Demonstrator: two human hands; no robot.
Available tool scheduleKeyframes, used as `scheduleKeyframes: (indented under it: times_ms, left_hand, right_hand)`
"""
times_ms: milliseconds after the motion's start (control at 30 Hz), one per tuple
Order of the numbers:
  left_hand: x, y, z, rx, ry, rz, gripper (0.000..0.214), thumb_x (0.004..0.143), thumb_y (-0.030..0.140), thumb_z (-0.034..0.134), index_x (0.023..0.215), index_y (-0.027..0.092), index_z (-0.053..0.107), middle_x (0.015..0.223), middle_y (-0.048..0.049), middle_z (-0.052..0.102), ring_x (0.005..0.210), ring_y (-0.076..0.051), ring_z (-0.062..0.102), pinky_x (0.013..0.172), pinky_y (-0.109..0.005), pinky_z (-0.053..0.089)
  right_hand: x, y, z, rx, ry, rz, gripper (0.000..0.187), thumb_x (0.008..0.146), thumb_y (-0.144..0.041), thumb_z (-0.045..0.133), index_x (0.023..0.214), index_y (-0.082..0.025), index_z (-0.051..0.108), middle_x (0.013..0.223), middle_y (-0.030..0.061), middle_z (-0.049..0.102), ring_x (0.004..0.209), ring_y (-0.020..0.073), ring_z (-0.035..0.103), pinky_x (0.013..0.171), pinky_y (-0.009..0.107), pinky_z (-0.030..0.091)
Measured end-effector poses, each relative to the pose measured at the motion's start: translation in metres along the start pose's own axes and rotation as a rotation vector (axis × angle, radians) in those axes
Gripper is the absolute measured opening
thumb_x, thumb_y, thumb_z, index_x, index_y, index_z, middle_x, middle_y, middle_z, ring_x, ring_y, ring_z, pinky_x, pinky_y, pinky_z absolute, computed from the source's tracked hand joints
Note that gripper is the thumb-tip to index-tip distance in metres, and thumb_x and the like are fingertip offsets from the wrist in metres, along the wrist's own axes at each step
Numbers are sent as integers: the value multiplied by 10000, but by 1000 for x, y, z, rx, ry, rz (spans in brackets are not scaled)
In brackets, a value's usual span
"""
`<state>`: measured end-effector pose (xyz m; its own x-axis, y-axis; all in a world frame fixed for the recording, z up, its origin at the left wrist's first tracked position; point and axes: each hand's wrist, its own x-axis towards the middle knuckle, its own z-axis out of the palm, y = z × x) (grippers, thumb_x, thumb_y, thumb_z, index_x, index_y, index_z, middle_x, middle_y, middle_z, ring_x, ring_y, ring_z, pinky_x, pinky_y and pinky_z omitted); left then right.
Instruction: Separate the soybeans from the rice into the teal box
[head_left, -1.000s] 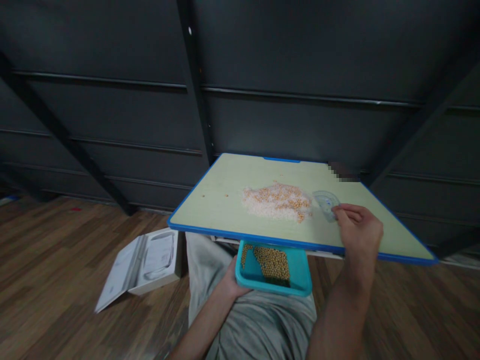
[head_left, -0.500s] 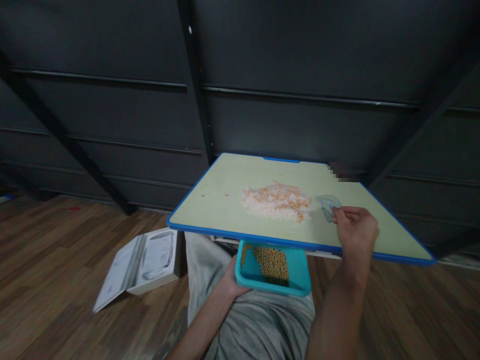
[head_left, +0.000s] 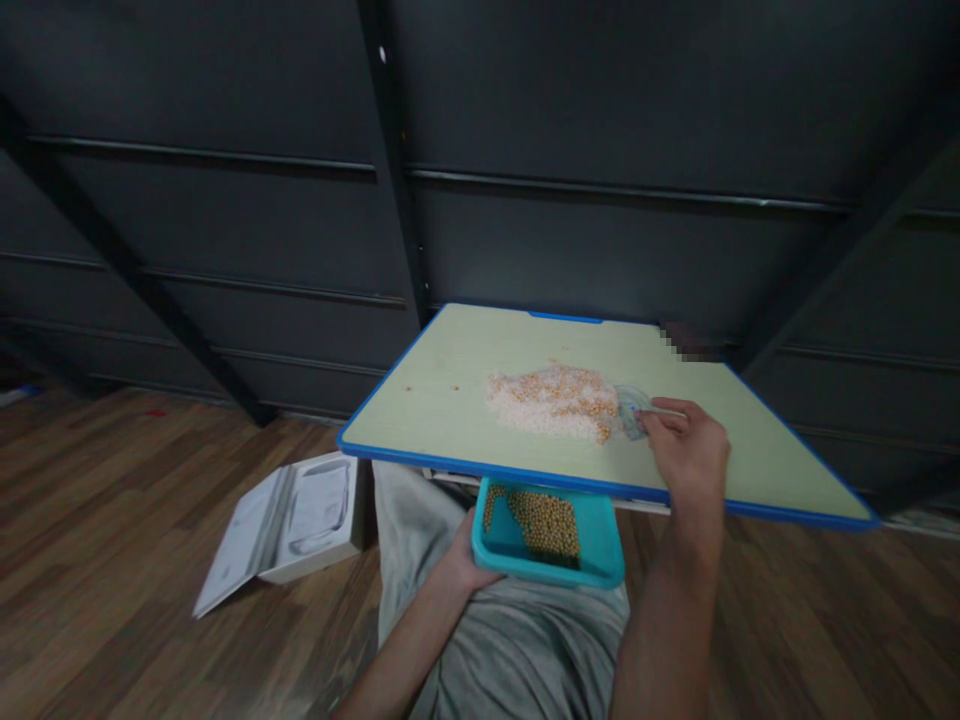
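Observation:
A pale green table top with a blue rim [head_left: 450, 395] carries a heap of white grains mixed with yellow beans [head_left: 553, 400]. My right hand [head_left: 686, 455] pinches a small clear plastic protractor [head_left: 630, 408] whose edge touches the right side of the heap. Below the table's near edge, my left hand [head_left: 461, 560] grips the left side of a teal tray [head_left: 596, 555] that rests on my lap. A pile of yellow beans [head_left: 544, 522] lies in the tray.
An open white box with a clear insert [head_left: 289, 520] lies on the wooden floor [head_left: 112, 560] to the left of my legs. A few stray beans [head_left: 431, 387] sit on the table's left part. Dark metal panels and beams [head_left: 390, 180] stand right behind the table.
My right hand has slid the protractor leftward across the table until it meets the heap. The left hand and the tray have stayed in place.

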<state>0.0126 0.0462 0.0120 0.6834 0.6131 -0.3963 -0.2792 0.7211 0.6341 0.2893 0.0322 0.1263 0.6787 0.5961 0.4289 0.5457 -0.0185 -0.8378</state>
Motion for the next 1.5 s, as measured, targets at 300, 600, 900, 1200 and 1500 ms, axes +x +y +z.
scheduleKeyframes:
  times_ms: [300, 600, 900, 1200, 1500]
  left_hand:
    - [0, 2, 2, 31, -15, 16, 752, 617, 676, 834, 1253, 278, 792, 1220, -93, 885, 1442, -456, 663, 1240, -607, 521]
    - [-5, 5, 7, 72, -30, -8, 894, 604, 748, 825, 1358, 274, 744, 1209, -111, 885, 1391, -456, 704, 1215, -611, 535]
    - [0, 2, 2, 107, 114, 82, 805, 633, 722, 841, 1311, 296, 763, 1192, -106, 885, 1366, -459, 716, 1213, -597, 519]
    - [1, 3, 2, 117, 193, 132, 741, 591, 746, 881, 1207, 341, 806, 1244, -79, 874, 1451, -470, 649, 1231, -556, 500]
    - [3, 0, -2, 171, 174, 126, 785, 627, 736, 865, 1301, 344, 772, 1266, -78, 870, 1446, -463, 656, 1236, -531, 500]
  right_hand:
    - [-2, -5, 5, 182, -118, 47, 430, 726, -441, 765, 1007, -118, 805, 864, 181, 856, 753, 317, 823, 749, 476, 675]
    - [-6, -13, 9, 256, -168, 27, 362, 719, -412, 825, 974, -155, 808, 819, 131, 839, 741, 305, 811, 753, 475, 692]
    - [-6, -17, 8, 277, -179, 34, 336, 729, -394, 822, 966, -155, 811, 806, 119, 834, 725, 282, 808, 713, 431, 695]
    - [-7, -24, 7, 303, -172, 50, 336, 704, -377, 823, 951, -150, 807, 804, 116, 834, 704, 266, 795, 718, 425, 689]
    - [-9, -32, 9, 318, -230, -16, 309, 729, -367, 812, 969, -173, 812, 810, 97, 825, 770, 274, 796, 748, 434, 681]
